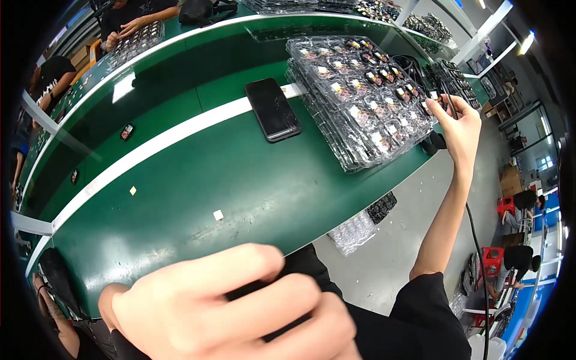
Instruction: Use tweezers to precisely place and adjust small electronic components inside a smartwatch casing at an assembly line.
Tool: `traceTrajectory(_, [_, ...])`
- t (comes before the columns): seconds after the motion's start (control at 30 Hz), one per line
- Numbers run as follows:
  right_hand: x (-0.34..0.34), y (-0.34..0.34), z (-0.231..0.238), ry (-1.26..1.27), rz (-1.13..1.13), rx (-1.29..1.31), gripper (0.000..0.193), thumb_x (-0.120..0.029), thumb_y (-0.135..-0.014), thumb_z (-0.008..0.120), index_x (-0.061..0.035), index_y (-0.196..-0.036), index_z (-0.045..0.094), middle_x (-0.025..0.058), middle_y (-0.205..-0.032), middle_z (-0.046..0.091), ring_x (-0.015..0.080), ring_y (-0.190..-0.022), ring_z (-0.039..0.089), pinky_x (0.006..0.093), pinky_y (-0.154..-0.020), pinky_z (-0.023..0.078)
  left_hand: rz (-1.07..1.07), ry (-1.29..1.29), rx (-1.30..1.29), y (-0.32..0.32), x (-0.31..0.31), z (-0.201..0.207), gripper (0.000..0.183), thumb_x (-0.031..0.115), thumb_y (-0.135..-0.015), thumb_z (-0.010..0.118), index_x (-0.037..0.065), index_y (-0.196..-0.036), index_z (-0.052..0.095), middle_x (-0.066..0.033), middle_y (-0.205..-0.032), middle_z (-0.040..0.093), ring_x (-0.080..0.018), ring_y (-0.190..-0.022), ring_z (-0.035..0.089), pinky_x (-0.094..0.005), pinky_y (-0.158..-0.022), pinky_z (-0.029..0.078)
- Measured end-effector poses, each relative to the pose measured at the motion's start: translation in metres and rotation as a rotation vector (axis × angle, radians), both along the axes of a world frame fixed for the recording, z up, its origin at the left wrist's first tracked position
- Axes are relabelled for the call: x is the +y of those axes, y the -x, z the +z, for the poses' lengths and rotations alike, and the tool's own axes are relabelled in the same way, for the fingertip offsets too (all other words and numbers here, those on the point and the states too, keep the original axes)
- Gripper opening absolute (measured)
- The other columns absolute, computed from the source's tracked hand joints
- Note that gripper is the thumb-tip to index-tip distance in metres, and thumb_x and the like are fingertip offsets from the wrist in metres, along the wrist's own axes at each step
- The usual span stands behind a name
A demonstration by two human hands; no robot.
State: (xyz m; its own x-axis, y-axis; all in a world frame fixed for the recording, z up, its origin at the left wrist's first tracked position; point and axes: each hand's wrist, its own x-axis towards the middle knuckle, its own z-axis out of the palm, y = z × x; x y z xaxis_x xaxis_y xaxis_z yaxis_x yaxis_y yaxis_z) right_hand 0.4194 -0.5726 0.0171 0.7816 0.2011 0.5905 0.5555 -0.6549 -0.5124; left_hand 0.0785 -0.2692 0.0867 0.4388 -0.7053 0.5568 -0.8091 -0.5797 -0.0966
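Observation:
My right hand (463, 127) reaches to the right edge of a stack of clear plastic trays (343, 135). Its thumb and fingers pinch a small dark part (436, 98) at the stack's edge, partly covered by the fingers. Small black-rimmed parts with pale and reddish faces fill the top tray's pockets. Close to the camera, my left hand (222, 306) is raised with its fingers curled in. Whatever it may hold is hidden behind the fingers. A black smartphone (273, 111) lies face up left of the trays.
Two small dark parts, one (126, 132) farther than the other (74, 176), lie beyond the white strip on the green bench (180, 240). A white square scrap (218, 215) lies nearer. A black cable (474, 234) hangs at right. Bagged trays (354, 231) sit below; people work across the bench.

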Motion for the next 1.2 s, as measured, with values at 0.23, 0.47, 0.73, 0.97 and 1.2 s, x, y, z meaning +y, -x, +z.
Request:
traceTrajectory(0.23, [-0.007,-0.018,-0.006,0.245,-0.049,0.176,0.047,-0.039,-0.086,0.091,0.0037,-0.103,0.084,-0.0018,-0.071,0.063,0.0069,-0.069,0.054,0.0275,-0.066,0.044,0.196,0.178,0.016,-0.022,-0.020,-0.009,0.016,0.021,-0.080,0.084,0.012,-0.091,0.076,-0.0036,-0.080,0.068,-0.0162,-0.062,0.059,-0.0332,-0.065,0.048])
traceTrajectory(0.47, [-0.024,-0.043,-0.013,0.224,-0.204,0.123,0.051,-0.049,-0.097,0.083,-0.0004,-0.113,0.086,0.0043,-0.076,0.071,0.0094,-0.072,0.061,0.0303,-0.071,0.050,0.311,0.338,0.021,0.013,-0.041,-0.043,0.012,0.022,-0.088,0.083,0.015,-0.092,0.075,0.0002,-0.075,0.063,-0.0148,-0.062,0.056,-0.0340,-0.069,0.048])
traceTrajectory(0.73, [-0.042,-0.060,-0.030,0.291,-0.190,0.147,0.038,-0.031,-0.099,0.075,0.0034,-0.115,0.080,0.0172,-0.084,0.078,0.0194,-0.076,0.072,0.0373,-0.078,0.055,0.360,0.349,-0.063,-0.004,0.021,-0.055,0.031,0.011,-0.080,0.094,0.007,-0.079,0.064,-0.0090,-0.078,0.066,-0.0260,-0.068,0.059,-0.0362,-0.059,0.046])
traceTrajectory(0.97, [-0.043,-0.068,-0.039,0.225,-0.119,0.114,0.034,-0.025,-0.099,0.071,0.0067,-0.108,0.078,0.0146,-0.081,0.076,0.0158,-0.074,0.068,0.0362,-0.075,0.055,1.249,0.323,0.141,0.008,0.198,-0.167,0.046,0.023,-0.097,0.084,0.004,-0.133,0.063,-0.0151,-0.130,0.068,-0.0367,-0.119,0.068,-0.0457,-0.103,0.054])
traceTrajectory(1.2, [-0.048,-0.065,-0.050,0.137,-0.110,0.073,0.032,-0.025,-0.100,0.072,0.0061,-0.096,0.073,0.0090,-0.072,0.068,0.0114,-0.067,0.058,0.0343,-0.068,0.050,1.546,0.441,0.259,0.035,0.271,-0.228,0.058,0.036,-0.104,0.078,0.006,-0.150,0.062,-0.0173,-0.143,0.069,-0.0392,-0.132,0.065,-0.0473,-0.112,0.052])
